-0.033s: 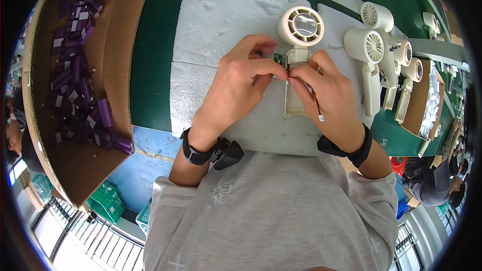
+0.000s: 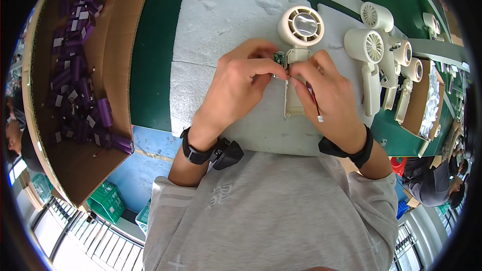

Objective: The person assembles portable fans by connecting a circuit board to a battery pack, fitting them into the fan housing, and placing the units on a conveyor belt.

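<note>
A cream handheld fan (image 2: 301, 26) lies with its handle housing (image 2: 295, 101) opened toward me. A small green circuit board (image 2: 279, 57) stands at the left of the handle. My left hand (image 2: 235, 78) is closed on the board, thumb and index finger at its lower end. My right hand (image 2: 329, 90) is closed in a pinch on thin wires at the handle's middle, its fingertips almost meeting the left ones. From under the right hand hangs a red and black lead (image 2: 316, 103) ending in a white connector (image 2: 320, 119). The fingertips hide the wire ends.
White foam sheets (image 2: 216, 25) cover the green bench. At left stands a cardboard box (image 2: 118, 35) of purple battery cells (image 2: 75, 70). Several cream fans (image 2: 365, 45) lie at right, beside a carton (image 2: 442, 90) of white pieces. People sit at the far sides.
My left hand's rear fingers have shifted slightly toward the circuit board. My right hand has shifted slightly, and the hanging connector with it. The fan stays in place.
</note>
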`<state>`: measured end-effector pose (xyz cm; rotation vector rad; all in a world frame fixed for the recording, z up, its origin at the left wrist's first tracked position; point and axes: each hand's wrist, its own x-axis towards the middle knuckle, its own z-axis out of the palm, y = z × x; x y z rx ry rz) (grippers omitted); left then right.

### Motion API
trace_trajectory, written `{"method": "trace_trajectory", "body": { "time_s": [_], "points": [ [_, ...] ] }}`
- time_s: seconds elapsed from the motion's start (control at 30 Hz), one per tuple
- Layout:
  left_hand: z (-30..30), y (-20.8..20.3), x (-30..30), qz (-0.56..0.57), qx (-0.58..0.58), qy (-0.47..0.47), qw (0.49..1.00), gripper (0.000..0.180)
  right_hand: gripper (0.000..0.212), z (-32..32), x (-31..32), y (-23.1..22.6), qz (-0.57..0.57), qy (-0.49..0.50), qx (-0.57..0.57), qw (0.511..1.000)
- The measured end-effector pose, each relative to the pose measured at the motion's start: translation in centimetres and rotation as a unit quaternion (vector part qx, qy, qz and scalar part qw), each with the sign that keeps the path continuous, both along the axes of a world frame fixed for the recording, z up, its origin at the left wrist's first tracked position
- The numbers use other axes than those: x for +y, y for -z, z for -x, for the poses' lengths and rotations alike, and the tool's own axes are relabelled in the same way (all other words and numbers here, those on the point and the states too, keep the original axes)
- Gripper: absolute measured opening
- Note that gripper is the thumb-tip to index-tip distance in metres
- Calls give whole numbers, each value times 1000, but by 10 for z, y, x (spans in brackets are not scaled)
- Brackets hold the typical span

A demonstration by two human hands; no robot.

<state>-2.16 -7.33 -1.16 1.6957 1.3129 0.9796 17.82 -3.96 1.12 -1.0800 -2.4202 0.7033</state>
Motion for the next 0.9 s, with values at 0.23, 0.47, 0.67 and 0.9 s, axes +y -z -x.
{"method": "trace_trajectory", "body": {
  "time_s": [0.23, 0.47, 0.67, 0.9],
  "points": [
    [-8, -7, 1, -15, -48, 11, 999, 22, 39, 5, 6, -4, -74, 44, -17, 996],
    [-10, -5, 2, -62, -30, 34, 997, 21, 36, 19, 3, -3, -74, 80, -109, 988],
    [-12, 3, 2, -29, -88, -26, 995, 19, 26, -1, 13, -2, -75, -41, 48, 995],
    [-14, 10, 1, -1, -136, -45, 990, 22, 19, 1, 12, -3, -82, -39, 67, 994]
  ]
}}
